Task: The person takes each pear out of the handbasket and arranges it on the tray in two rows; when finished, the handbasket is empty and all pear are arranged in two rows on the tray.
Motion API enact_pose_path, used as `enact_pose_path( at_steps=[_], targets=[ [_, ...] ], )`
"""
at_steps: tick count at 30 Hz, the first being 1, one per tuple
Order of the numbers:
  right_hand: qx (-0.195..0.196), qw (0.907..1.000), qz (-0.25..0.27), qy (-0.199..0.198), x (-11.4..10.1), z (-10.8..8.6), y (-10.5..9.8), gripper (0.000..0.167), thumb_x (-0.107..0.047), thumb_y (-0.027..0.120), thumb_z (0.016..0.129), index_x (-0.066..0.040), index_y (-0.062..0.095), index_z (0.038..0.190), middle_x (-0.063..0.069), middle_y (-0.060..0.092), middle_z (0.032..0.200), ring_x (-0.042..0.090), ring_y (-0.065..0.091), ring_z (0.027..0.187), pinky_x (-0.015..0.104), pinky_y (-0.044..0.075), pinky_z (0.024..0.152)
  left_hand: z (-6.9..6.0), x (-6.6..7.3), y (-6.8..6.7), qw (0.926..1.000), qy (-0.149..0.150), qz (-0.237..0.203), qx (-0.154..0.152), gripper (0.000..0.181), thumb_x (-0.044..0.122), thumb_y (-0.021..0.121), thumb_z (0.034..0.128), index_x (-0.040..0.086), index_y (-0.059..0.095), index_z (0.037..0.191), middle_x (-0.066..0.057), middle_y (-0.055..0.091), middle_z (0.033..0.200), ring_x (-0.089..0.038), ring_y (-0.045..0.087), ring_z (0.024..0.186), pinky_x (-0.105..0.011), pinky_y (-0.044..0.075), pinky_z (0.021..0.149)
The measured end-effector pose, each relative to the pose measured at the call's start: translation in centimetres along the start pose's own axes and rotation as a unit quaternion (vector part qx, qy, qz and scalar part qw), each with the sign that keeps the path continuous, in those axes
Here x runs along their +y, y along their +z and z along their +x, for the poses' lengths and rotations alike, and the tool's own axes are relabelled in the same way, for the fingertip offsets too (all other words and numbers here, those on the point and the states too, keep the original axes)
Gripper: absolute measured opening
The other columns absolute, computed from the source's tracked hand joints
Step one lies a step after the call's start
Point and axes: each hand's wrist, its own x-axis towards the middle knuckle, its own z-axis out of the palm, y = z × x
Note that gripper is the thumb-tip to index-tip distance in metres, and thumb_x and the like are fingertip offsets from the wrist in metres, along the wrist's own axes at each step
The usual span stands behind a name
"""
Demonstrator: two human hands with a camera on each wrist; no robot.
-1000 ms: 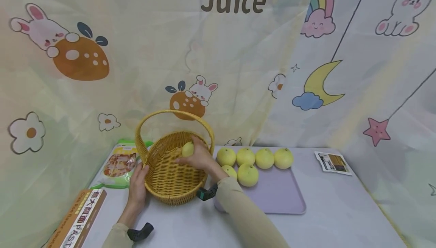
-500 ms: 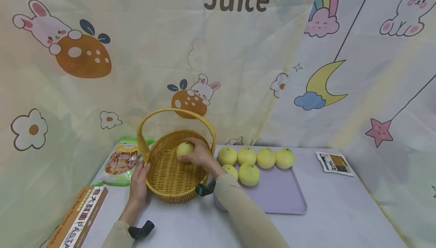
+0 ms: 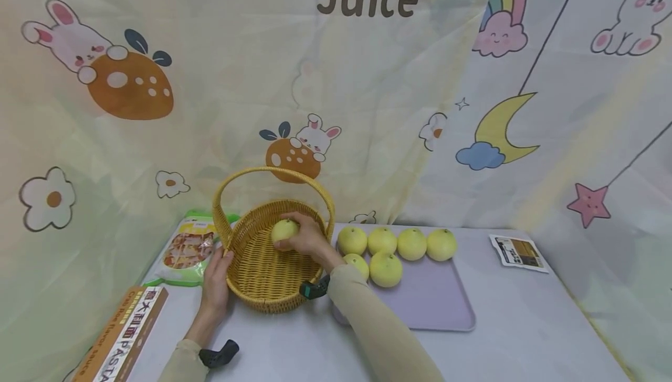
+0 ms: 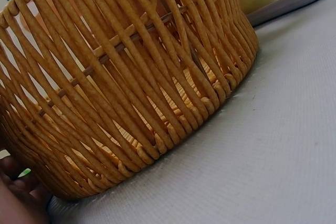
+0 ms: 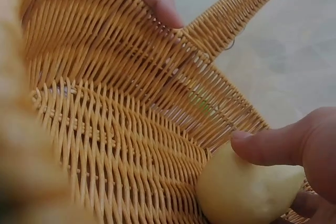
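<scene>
A round wicker basket (image 3: 270,303) with a tall arched handle stands on the table. Inside it, my right hand (image 3: 307,236) holds a pale yellow citrus fruit (image 3: 284,231). In the right wrist view the thumb (image 5: 273,144) lies over this fruit (image 5: 244,190), low against the woven bottom and far wall. My left hand (image 3: 216,280) rests along the basket's left outer side, fingers mostly straight, below the handle's base. Only part of that hand (image 4: 21,198) shows beside the wicker wall in the left wrist view. More such fruits (image 3: 386,269) sit on a lilac tray (image 3: 436,306) right of the basket.
A green-edged food packet (image 3: 186,251) lies behind the left hand. Nearer on the left is a brown pasta box (image 3: 121,335). A small white and brown sachet (image 3: 518,253) lies far right. A printed cloth backdrop (image 3: 367,108) hangs behind the table.
My right hand has brought the citrus fruit left and down into the basket, where it has nearly stopped. The left hand has stayed at the basket's side. The head view has shifted slightly.
</scene>
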Motion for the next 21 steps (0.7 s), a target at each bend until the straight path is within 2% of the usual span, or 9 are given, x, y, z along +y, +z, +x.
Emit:
enact_pose_path(
  at_steps=[4,11,21],
  targets=[
    [-0.002,0.9999,-0.01,0.005,-0.35,-0.14,-0.02,0.065,-0.011,0.092,0.084,-0.015,0.067,0.144,0.011,0.059,0.15,0.029,0.061,0.127,0.042,0.056,0.104,0.03,0.03,-0.03,1.0,0.001,0.004,0.001,0.06,0.038,0.033,0.1149,0.018,0.025,0.17,-0.01,0.027,0.175,-0.031,0.025,0.162,-0.052,0.016,0.134],
    [-0.007,0.9998,-0.014,0.01,-0.42,-0.34,-0.07,0.063,-0.012,0.093,0.083,-0.012,0.069,0.141,0.012,0.062,0.147,0.029,0.061,0.128,0.041,0.057,0.103,0.02,-0.27,-0.14,1.0,-0.005,0.003,-0.002,0.06,0.038,0.032,0.115,0.016,0.024,0.17,-0.01,0.027,0.175,-0.031,0.023,0.163,-0.053,0.015,0.134],
    [-0.02,0.9994,0.014,0.026,-0.66,-0.34,-0.34,0.059,-0.011,0.095,0.079,-0.01,0.072,0.135,0.011,0.068,0.136,0.021,0.065,0.112,0.034,0.058,0.097,-0.06,0.0,-0.18,1.0,0.002,0.007,-0.006,0.061,0.04,0.032,0.115,0.015,0.024,0.17,-0.013,0.03,0.173,-0.033,0.028,0.16,-0.054,0.018,0.133]
  ],
)
